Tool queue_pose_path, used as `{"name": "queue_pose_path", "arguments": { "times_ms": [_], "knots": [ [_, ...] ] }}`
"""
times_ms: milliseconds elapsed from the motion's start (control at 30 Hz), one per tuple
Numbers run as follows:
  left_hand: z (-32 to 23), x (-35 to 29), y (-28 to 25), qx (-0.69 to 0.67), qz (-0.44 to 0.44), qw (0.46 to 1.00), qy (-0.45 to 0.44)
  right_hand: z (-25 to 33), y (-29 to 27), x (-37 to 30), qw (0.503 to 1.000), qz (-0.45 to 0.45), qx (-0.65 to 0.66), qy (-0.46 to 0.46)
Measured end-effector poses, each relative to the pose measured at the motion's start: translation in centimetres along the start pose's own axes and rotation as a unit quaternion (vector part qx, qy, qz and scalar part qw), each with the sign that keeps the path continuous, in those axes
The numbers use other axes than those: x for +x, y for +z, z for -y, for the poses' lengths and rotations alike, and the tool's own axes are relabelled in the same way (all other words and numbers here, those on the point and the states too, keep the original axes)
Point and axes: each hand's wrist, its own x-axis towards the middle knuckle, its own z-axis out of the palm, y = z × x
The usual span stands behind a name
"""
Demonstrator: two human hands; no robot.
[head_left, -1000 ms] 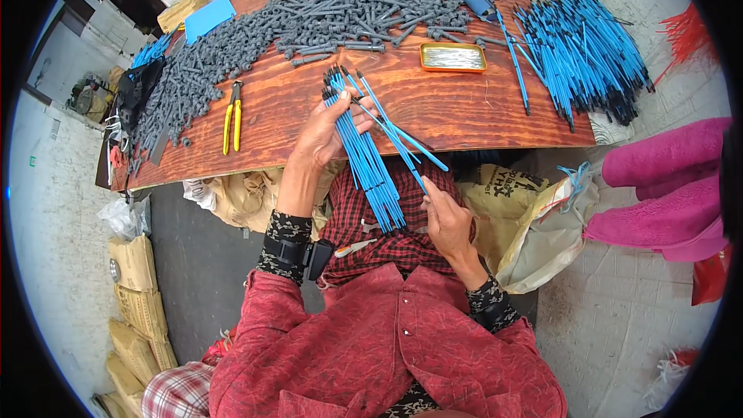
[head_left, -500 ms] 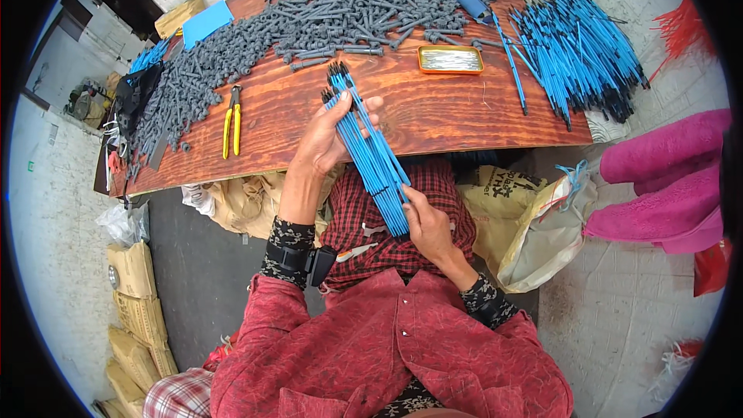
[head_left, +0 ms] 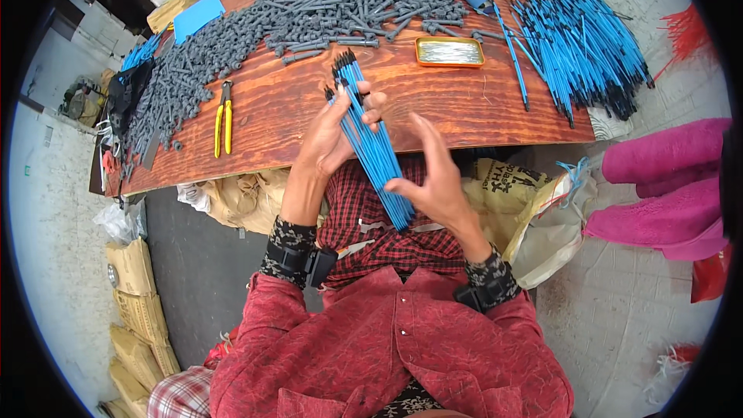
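My left hand is closed round a bundle of thin blue rods with black tips, held at a slant over my lap near the table's front edge. The thumb lies across the bundle's upper part, and the black ends stick out above the fingers. My right hand is on the bundle's right side, fingers stretched up and apart from the thumb. Its thumb reaches the lower part of the rods; whether it presses on them I cannot tell. Below the bundle, a white-handled tool rests on the checked cloth over my lap.
Grey bolt-like plastic parts are heaped across the wooden table. Yellow-handled pliers lie at the left, an orange-rimmed tray of thin metal pins nearer the right. More blue rods are piled at right, above pink cloths.
My right hand has opened and lifted its fingers from the bundle's lower end, moving up and right. The left hand still holds the rods, which now stand slightly steeper.
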Motion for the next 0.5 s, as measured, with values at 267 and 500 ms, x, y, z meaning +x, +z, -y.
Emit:
{"name": "queue_pose_path", "arguments": {
  "times_ms": [267, 500],
  "knots": [
    [0.3, -0.1, 5.4, 0.043, -0.033, 0.998, 0.032, -1.7, 3.9, 2.2, 0.956, 0.114, 0.227, 0.149],
    [1.0, 2.4, 4.3, 0.107, 0.019, 0.993, 0.043, -3.7, 3.7, 4.3, 0.967, 0.131, 0.184, 0.119]
  ]
}}
